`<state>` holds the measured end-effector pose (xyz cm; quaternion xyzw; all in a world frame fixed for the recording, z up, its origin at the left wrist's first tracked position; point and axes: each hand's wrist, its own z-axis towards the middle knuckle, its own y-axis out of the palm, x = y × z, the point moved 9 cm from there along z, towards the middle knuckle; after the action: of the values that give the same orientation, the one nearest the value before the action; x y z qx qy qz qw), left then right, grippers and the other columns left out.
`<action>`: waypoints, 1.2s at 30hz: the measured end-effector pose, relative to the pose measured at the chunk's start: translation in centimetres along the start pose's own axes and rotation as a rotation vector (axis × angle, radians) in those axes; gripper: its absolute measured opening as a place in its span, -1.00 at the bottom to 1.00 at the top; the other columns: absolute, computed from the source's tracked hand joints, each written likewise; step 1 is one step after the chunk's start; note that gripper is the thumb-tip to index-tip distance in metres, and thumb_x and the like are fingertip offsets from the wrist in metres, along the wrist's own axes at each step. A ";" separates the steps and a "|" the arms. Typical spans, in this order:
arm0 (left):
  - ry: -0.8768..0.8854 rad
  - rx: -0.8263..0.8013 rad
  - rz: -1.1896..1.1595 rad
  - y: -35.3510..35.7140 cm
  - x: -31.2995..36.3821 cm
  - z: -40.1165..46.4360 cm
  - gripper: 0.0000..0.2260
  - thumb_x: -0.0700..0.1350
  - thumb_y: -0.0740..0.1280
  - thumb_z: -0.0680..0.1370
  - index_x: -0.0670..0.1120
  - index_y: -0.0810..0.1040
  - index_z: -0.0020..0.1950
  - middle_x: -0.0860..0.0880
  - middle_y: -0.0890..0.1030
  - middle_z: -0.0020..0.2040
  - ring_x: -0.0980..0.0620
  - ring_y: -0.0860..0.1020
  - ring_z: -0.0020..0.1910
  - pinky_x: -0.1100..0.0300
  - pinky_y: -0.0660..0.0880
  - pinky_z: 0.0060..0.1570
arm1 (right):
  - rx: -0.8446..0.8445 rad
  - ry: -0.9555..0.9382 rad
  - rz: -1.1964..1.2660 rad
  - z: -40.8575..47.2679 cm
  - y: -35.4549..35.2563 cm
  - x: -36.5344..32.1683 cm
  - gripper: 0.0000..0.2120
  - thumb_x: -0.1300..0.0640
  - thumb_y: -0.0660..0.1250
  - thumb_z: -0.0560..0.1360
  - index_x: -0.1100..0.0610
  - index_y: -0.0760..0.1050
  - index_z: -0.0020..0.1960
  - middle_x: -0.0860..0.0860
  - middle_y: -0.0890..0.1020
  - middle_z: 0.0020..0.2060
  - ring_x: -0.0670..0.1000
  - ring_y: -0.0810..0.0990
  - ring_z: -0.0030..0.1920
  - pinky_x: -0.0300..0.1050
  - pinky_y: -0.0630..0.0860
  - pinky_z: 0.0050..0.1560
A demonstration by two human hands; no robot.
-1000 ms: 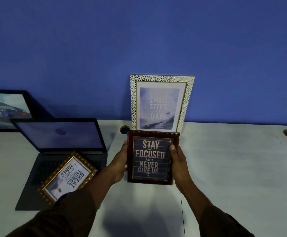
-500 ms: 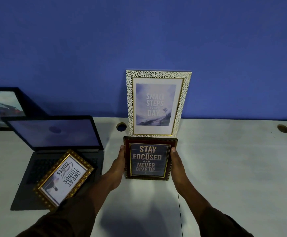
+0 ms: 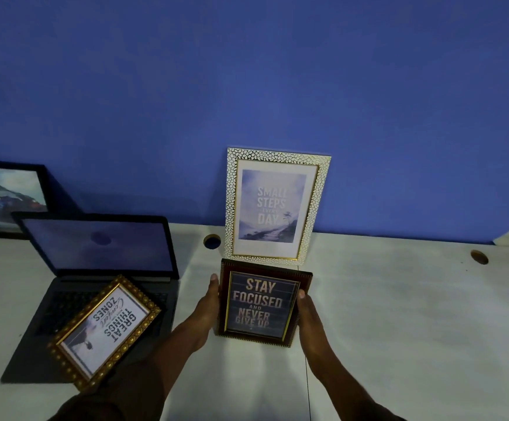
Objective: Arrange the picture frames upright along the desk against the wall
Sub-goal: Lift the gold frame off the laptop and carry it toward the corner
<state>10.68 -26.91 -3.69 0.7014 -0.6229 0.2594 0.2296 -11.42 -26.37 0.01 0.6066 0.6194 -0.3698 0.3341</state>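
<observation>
Brown frame (image 3: 263,303) gripped at both sides, left hand (image 3: 206,311) and right hand (image 3: 309,322); its back hidden. Car picture (image 3: 5,197) far left, cut off by edge.

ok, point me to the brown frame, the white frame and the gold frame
brown frame (image 3: 259,305): head view, print centre.
white frame (image 3: 273,205): head view, print centre.
gold frame (image 3: 107,331): head view, print centre.

dark frame (image 3: 264,302): ribbed wood, glossy glass | desk (image 3: 399,314): matt white | wall (image 3: 247,86): matt blue
</observation>
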 end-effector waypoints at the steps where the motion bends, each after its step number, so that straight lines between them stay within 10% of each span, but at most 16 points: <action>1: 0.012 0.020 -0.002 -0.5 0.4 -0.3 -0.37 0.27 -0.14 0.65 -0.06 0.37 0.52 -0.14 0.43 0.50 -0.14 0.35 0.50 -0.04 0.14 0.50 | 0.033 -0.010 -0.028 -0.3 -0.3 0.0 -0.57 -0.19 0.01 0.64 -0.03 0.40 0.38 -0.25 0.59 0.07 -0.27 0.64 -0.05 -0.45 0.52 -0.25; 10: 0.091 0.067 -0.129 -8.0 -0.7 -3.3 -0.38 0.26 -0.02 0.65 -0.10 0.25 0.59 -0.07 0.26 0.59 -0.14 0.23 0.56 -0.06 0.15 0.50 | 0.399 0.043 -0.167 -6.1 -2.3 4.6 -0.44 -0.29 0.05 0.64 0.05 0.41 0.45 0.07 0.52 0.36 0.12 0.50 0.32 0.09 0.40 0.27; 15: 0.126 0.100 -0.192 -14.5 -5.2 -5.6 -0.12 0.58 0.22 0.29 0.04 0.45 0.44 0.01 0.46 0.46 -0.05 0.45 0.35 0.07 0.29 0.28 | 0.456 0.084 -0.197 -11.5 2.0 7.8 -0.44 -0.24 0.05 0.66 0.15 0.45 0.39 0.20 0.57 0.32 0.25 0.53 0.29 0.06 0.43 0.14; 22: 0.170 0.121 -0.117 -23.7 -9.9 -13.2 -0.47 0.21 0.06 0.66 -0.01 0.30 0.56 -0.07 0.43 0.48 -0.03 0.43 0.36 0.08 0.22 0.39 | 0.280 0.125 -0.247 -16.5 13.8 13.8 0.02 -0.73 -0.06 0.19 0.00 0.48 0.27 0.08 0.61 0.19 0.20 0.59 0.20 0.22 0.48 0.31; 27: 0.150 0.215 -0.097 -32.3 -14.4 -17.1 -0.42 0.24 -0.06 0.66 -0.03 0.24 0.60 -0.10 0.34 0.55 -0.09 0.32 0.50 0.02 0.18 0.46 | 0.114 0.127 -0.291 -19.0 22.7 13.7 -0.43 -0.40 0.06 0.56 0.00 0.47 0.27 0.12 0.61 0.24 0.19 0.59 0.21 0.26 0.43 0.38; 36: 0.075 0.239 -0.173 -38.0 -17.3 -17.6 -0.39 0.27 0.00 0.65 -0.05 0.21 0.60 -0.12 0.33 0.55 -0.10 0.31 0.52 -0.05 0.13 0.52 | -0.004 -0.011 -0.359 -19.0 29.5 8.0 -0.57 -0.30 0.08 0.62 0.01 0.45 0.18 0.06 0.59 0.15 0.14 0.57 0.18 0.13 0.46 0.33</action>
<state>45.51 2.03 -1.57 0.7647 -0.5155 0.3372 0.1891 18.32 -6.22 1.17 0.4838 0.7166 -0.4254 0.2674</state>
